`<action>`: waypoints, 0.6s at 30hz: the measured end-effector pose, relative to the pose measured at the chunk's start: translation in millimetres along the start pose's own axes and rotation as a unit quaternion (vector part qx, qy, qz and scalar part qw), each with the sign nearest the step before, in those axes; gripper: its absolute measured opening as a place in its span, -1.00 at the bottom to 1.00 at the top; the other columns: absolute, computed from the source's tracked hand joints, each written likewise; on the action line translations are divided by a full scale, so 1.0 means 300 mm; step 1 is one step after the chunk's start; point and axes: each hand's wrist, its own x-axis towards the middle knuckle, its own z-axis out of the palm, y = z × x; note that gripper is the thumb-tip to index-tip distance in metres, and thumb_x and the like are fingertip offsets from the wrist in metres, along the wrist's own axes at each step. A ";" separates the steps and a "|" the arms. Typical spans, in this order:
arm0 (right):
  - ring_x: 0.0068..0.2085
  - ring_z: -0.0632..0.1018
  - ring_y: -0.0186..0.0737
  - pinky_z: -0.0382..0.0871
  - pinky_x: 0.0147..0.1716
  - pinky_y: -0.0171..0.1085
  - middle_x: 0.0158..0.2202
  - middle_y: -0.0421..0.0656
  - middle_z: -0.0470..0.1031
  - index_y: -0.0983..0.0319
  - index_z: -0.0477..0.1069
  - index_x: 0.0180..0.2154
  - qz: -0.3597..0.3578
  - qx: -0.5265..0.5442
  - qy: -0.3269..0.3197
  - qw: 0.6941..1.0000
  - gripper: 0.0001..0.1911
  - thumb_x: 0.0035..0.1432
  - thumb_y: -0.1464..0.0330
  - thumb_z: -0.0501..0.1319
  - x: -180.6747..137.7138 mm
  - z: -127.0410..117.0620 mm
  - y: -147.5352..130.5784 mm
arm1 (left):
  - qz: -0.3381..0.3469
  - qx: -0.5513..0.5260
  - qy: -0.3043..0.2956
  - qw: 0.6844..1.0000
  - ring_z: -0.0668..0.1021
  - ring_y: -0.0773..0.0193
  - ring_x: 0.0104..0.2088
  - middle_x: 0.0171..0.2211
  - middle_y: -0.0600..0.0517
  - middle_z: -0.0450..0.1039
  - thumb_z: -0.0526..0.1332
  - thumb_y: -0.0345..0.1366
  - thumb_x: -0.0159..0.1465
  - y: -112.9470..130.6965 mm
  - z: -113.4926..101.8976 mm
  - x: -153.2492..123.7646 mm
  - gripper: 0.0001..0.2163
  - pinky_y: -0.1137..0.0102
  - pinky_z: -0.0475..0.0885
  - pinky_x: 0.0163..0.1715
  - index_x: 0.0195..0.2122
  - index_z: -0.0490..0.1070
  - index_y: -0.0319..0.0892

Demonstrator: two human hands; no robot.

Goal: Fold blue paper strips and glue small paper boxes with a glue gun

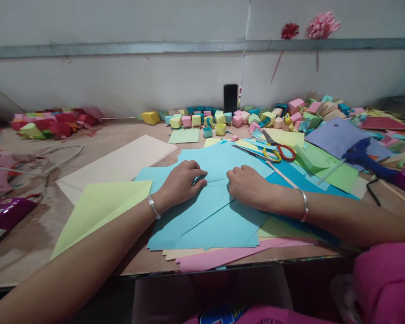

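Observation:
My left hand (182, 181) rests on a stack of light blue paper sheets (209, 225). Its forefinger and thumb stretch to the right with a gap between them. Facing it, my right hand (248, 185) is curled closed on the same paper, fingertips turned down and partly hidden. A narrow band of light blue paper (218, 182) shows between the hands and runs up to the right one. Below, a straight dark line, like a sheet's edge, slants across the stack. Two pairs of scissors, one yellow-handled (272, 155) and one red-handled (286, 153), lie beyond my right hand.
Yellow-green paper (101, 202) and a cream sheet (118, 164) lie at left. Small folded paper boxes (195, 119) line the wall beside a standing phone (230, 97). A blue-and-purple glue gun (367, 157) is at right; a purple device (8, 220) with cables is at left.

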 end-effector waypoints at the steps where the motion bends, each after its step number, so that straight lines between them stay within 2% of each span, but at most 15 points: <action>1: -0.23 0.46 -0.05 0.07 -0.42 -0.21 -0.27 0.07 0.46 0.33 0.52 -0.38 0.018 -0.009 -0.016 1.000 -0.76 0.14 0.60 0.08 -0.004 -0.004 0.008 | 0.001 0.001 0.000 1.000 0.47 0.10 -0.19 -0.20 -0.11 0.45 0.20 -0.25 0.30 0.000 -0.001 0.000 -0.76 0.21 0.38 -0.16 -0.08 0.55 -0.19; 4: -0.26 0.48 -0.05 0.06 -0.41 -0.22 -0.31 0.10 0.48 0.35 0.53 -0.38 0.102 -0.020 -0.032 0.994 -0.76 0.11 0.62 0.10 -0.009 -0.011 0.032 | 0.010 0.012 0.006 1.000 0.47 0.11 -0.21 -0.18 -0.12 0.46 0.20 -0.26 0.30 0.004 -0.004 0.001 -0.77 0.21 0.39 -0.19 -0.09 0.54 -0.20; 7: -0.23 0.47 -0.03 0.04 -0.40 -0.20 -0.28 0.11 0.47 0.37 0.51 -0.30 0.166 -0.028 0.036 0.985 -0.73 0.16 0.61 0.04 0.001 -0.005 0.052 | 0.018 0.031 0.019 0.999 0.48 0.11 -0.23 -0.18 -0.11 0.50 0.20 -0.29 0.29 0.012 -0.008 0.002 -0.78 0.21 0.39 -0.22 -0.07 0.53 -0.17; 10: -0.17 0.43 -0.02 0.00 -0.38 -0.18 -0.19 0.10 0.45 0.37 0.45 -0.16 0.153 -0.027 0.118 0.981 -0.69 0.21 0.61 -0.03 0.016 0.007 0.054 | 0.012 0.042 0.033 0.999 0.50 0.11 -0.23 -0.19 -0.09 0.54 0.21 -0.33 0.28 0.018 -0.011 0.001 -0.78 0.21 0.40 -0.22 -0.07 0.52 -0.14; 12: -0.18 0.40 -0.05 -0.03 -0.38 -0.19 -0.18 0.06 0.45 0.34 0.42 -0.13 0.126 -0.003 0.136 0.983 -0.73 0.25 0.56 -0.01 0.024 0.017 0.045 | 0.001 0.044 0.037 0.998 0.52 0.11 -0.24 -0.21 -0.08 0.56 0.22 -0.34 0.26 0.019 -0.012 -0.001 -0.79 0.22 0.40 -0.23 -0.10 0.53 -0.15; 15: -0.20 0.36 -0.10 -0.08 -0.39 -0.20 -0.19 0.01 0.45 0.30 0.42 -0.19 0.095 0.024 0.147 0.984 -0.81 0.28 0.47 0.05 0.032 0.037 0.032 | -0.022 0.046 0.043 0.998 0.54 0.11 -0.27 -0.29 -0.05 0.58 0.21 -0.38 0.22 0.021 -0.013 -0.003 -0.84 0.25 0.39 -0.28 -0.19 0.53 -0.15; 18: -0.24 0.32 -0.13 -0.12 -0.39 -0.20 -0.24 -0.02 0.45 0.28 0.43 -0.25 0.081 0.023 0.168 0.982 -0.84 0.25 0.49 0.07 0.039 0.057 0.034 | -0.045 0.050 0.045 0.997 0.53 0.14 -0.34 -0.39 -0.02 0.57 0.19 -0.41 0.21 0.026 -0.017 -0.002 -0.89 0.28 0.36 -0.32 -0.31 0.51 -0.16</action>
